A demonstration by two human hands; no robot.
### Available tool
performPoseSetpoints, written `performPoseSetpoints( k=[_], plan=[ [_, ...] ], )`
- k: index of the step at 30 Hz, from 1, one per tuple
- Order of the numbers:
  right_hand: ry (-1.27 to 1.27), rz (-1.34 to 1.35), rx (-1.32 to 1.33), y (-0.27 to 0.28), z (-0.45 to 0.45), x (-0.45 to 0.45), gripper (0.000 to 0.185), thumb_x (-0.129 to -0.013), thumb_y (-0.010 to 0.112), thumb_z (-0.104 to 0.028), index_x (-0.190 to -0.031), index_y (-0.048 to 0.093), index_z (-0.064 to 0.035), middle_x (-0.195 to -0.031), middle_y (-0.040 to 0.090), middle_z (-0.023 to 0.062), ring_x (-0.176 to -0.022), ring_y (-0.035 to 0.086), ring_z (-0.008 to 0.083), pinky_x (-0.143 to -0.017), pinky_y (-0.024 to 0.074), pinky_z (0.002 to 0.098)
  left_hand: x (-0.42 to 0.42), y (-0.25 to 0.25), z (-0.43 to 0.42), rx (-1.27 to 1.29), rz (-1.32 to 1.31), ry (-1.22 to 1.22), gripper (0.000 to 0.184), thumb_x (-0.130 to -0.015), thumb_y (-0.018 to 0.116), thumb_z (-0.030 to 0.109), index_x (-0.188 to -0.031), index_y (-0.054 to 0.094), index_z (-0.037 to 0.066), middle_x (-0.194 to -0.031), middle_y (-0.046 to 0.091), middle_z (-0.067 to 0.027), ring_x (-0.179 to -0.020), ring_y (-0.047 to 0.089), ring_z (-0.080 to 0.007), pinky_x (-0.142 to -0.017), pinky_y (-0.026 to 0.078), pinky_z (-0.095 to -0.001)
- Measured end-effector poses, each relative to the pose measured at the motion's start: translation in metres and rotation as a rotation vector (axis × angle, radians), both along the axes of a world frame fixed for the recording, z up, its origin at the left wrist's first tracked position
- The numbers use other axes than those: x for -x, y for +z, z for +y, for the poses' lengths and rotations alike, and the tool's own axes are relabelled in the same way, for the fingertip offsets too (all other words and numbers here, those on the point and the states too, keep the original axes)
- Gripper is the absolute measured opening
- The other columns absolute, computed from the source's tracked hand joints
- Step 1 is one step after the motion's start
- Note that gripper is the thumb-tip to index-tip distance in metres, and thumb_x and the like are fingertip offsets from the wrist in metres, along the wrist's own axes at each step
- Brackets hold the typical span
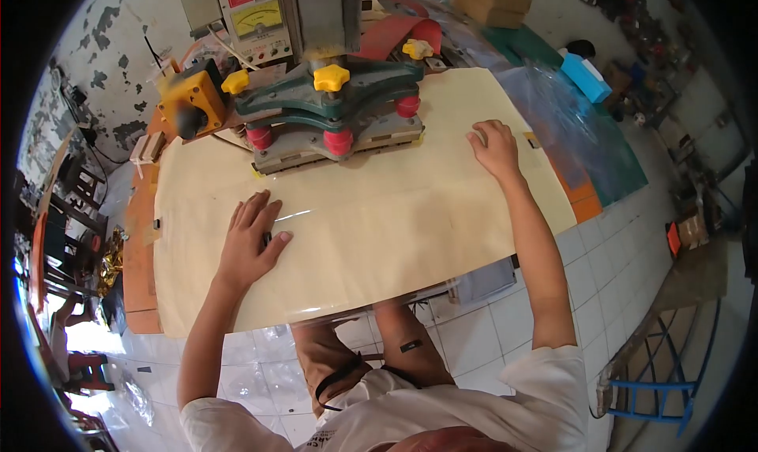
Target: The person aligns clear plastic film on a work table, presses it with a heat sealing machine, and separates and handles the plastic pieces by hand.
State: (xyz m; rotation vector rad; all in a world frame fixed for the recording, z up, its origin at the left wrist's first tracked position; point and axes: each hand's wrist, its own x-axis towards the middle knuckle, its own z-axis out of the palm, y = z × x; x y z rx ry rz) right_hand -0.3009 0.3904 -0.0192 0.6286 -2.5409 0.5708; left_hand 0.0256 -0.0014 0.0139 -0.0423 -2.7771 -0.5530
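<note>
My left hand (251, 243) lies on the cream-coloured work surface (379, 239), left of centre, fingers stretched and thumb apart. A small dark thing (267, 237) shows between its thumb and forefinger; I cannot make out what it is. Shiny glints beside that hand look like clear plastic film (296, 213). My right hand (497, 148) rests on the surface's right side, fingers slightly bent and holding nothing visible. Between and beyond both hands stands a press head (332, 105) with a long metal bar (343, 148), red round spacers and yellow star knobs (331, 78).
A yellow box with a dark knob (189, 105) stands left of the press. Behind is a machine panel with a yellow meter (258, 20). Clear plastic (545, 105) and a blue box (586, 78) lie on the green surface at right. A blue metal frame (655, 397) stands lower right.
</note>
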Motion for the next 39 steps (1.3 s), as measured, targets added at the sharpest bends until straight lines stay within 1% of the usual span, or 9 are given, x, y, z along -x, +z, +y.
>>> performPoseSetpoints(
  k=[6,9,11,12,24,30,33,35,39],
  plan=[
    [0.018,0.037,0.011,-0.001,0.0003,-0.0001,0.027,-0.087,0.065,-0.028,-0.106,0.069,-0.0087,-0.11,0.064,0.0092,-0.106,0.057,0.031,-0.092,0.045,0.0433,0.0012,0.0014,0.0012,0.006,0.024,0.011,0.052,-0.086,0.063,0.031,-0.127,0.058,-0.001,-0.139,0.047,-0.0255,-0.131,0.043,-0.0417,-0.114,0.027,-0.0518],
    [0.021,0.032,0.018,0.0005,0.0012,0.0002,0.027,-0.087,0.065,-0.027,-0.106,0.068,-0.0089,-0.11,0.064,0.0089,-0.106,0.057,0.0307,-0.092,0.0446,0.0432,0.0018,0.0001,0.0001,-0.01,0.043,0.003,0.05,-0.085,0.064,0.031,-0.125,0.059,-0.001,-0.137,0.049,-0.025,-0.129,0.045,-0.0417,-0.112,0.03,-0.0507],
    [0.026,0.052,0.016,-0.0026,0.0019,0.0018,0.026,-0.087,0.065,-0.026,-0.106,0.068,-0.0088,-0.109,0.064,0.0087,-0.105,0.057,0.0308,-0.092,0.0446,0.043,0.0017,-0.0018,0.0003,0.016,0.069,0.011,0.048,-0.085,0.065,0.033,-0.123,0.06,0.003,-0.135,0.05,-0.0233,-0.128,0.045,-0.0412,-0.111,0.03,-0.0524],
    [0.026,0.051,0.017,-0.0027,0.0023,0.0022,0.026,-0.087,0.065,-0.026,-0.106,0.068,-0.0088,-0.109,0.064,0.0087,-0.105,0.057,0.0308,-0.092,0.0446,0.043,0.0016,-0.001,0.0013,0.018,0.068,0.011,0.048,-0.085,0.065,0.033,-0.123,0.06,0.003,-0.135,0.05,-0.0233,-0.128,0.045,-0.0412,-0.111,0.03,-0.0524],
    [0.047,0.092,0.042,-0.0022,0.0031,0.001,0.025,-0.085,0.067,-0.024,-0.104,0.069,-0.0083,-0.106,0.065,0.0087,-0.102,0.059,0.0317,-0.089,0.0467,0.0433,0.0001,0.0014,0.0027,0.016,0.13,-0.042,0.043,-0.084,0.067,0.027,-0.118,0.061,0.002,-0.129,0.054,-0.0226,-0.12,0.05,-0.0405,-0.108,0.035,-0.05],
    [0.053,0.072,0.058,0.0016,0.0033,-0.0029,0.024,-0.085,0.067,-0.024,-0.103,0.07,-0.0082,-0.108,0.066,0.0082,-0.104,0.059,0.0301,-0.091,0.0467,0.0418,-0.0011,0.0016,0.0046,0.002,0.161,-0.033,0.033,-0.084,0.066,0.023,-0.109,0.063,0.001,-0.123,0.058,-0.021,-0.114,0.054,-0.0395,-0.104,0.039,-0.0492],
    [0.068,0.009,0.11,0.0013,0.0048,-0.0008,0.025,-0.085,0.067,-0.023,-0.104,0.072,-0.0081,-0.112,0.066,0.0088,-0.107,0.059,0.0291,-0.094,0.0464,0.0411,-0.0017,0.002,0.0042,-0.018,0.162,-0.047,0.029,-0.083,0.066,0.02,-0.105,0.064,0.001,-0.12,0.06,-0.02,-0.11,0.056,-0.0386,-0.102,0.041,-0.048],
    [0.053,-0.01,0.129,0.0,0.0059,0.0,0.025,-0.085,0.066,-0.021,-0.105,0.072,-0.0075,-0.115,0.067,0.0103,-0.11,0.058,0.0294,-0.095,0.0465,0.0409,-0.0016,0.0014,0.0033,-0.007,0.183,-0.074,0.027,-0.081,0.067,0.013,-0.104,0.064,0.001,-0.118,0.06,-0.0204,-0.106,0.058,-0.0391,-0.095,0.045,-0.0457],
    [0.057,-0.013,0.149,0.0003,0.0065,-0.0009,0.025,-0.086,0.066,-0.02,-0.105,0.072,-0.0069,-0.116,0.067,0.0112,-0.111,0.059,0.0299,-0.095,0.0472,0.0406,-0.0018,0.0012,0.0036,0.009,0.189,-0.057,0.025,-0.082,0.066,0.015,-0.102,0.064,0.001,-0.117,0.061,-0.0196,-0.108,0.057,-0.0371,-0.099,0.044,-0.0462]
  ],
)
